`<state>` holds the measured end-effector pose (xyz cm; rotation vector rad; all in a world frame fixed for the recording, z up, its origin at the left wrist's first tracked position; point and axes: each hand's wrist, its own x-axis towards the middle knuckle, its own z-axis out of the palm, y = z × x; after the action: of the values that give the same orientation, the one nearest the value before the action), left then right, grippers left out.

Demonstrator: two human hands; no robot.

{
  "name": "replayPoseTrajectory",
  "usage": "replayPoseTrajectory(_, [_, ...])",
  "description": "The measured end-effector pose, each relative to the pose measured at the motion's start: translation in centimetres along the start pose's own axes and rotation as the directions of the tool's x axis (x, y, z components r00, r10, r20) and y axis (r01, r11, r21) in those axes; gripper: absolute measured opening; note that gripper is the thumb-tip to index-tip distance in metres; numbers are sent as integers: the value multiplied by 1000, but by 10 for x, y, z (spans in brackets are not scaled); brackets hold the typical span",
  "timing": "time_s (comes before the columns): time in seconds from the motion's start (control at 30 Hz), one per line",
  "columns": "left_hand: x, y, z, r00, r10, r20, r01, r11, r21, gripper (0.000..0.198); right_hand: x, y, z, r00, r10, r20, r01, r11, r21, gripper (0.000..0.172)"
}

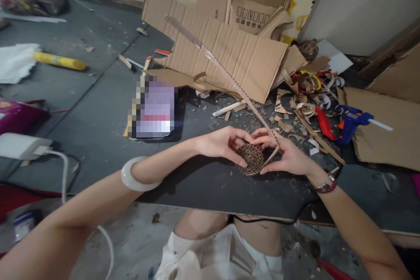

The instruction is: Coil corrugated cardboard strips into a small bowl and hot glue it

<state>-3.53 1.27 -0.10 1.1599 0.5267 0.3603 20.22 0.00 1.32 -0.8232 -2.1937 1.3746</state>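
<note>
Cardboard coil (250, 159), between left hand (223, 143), right hand (284, 155)

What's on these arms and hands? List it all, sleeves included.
Both arms are bare, with no sleeves or gloves. The left hand has a wide white bangle on its forearm. The right hand has a wristwatch with a silver and dark red band at its wrist.
</note>
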Motion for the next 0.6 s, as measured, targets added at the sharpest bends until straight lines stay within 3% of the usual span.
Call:
replayPoseTrajectory(0.13, [-1, 2, 1, 995, -78, 58, 73, 993, 88, 56, -3, -2, 2, 996, -15, 82, 32, 978, -206, 68])
replayPoseTrajectory(0.33, [-1, -1, 5, 993, -86, 83, 74, 987, 144, 63, -5, -3, 5, 987, -29, 159, 67, 969, -237, 69])
replayPoseTrajectory(0.47, [-1, 0, 9, 999, -48, 16, 48, 999, -5, 57, -6, -3, 4, 998, -43, 43, 50, 980, -193, 64])
replayPoseTrajectory(0.6, [3, 0, 17, 995, 25, -92, -38, 989, -140, 55, -6, 0, 9, 977, -33, -209, 13, 995, -96, 65])
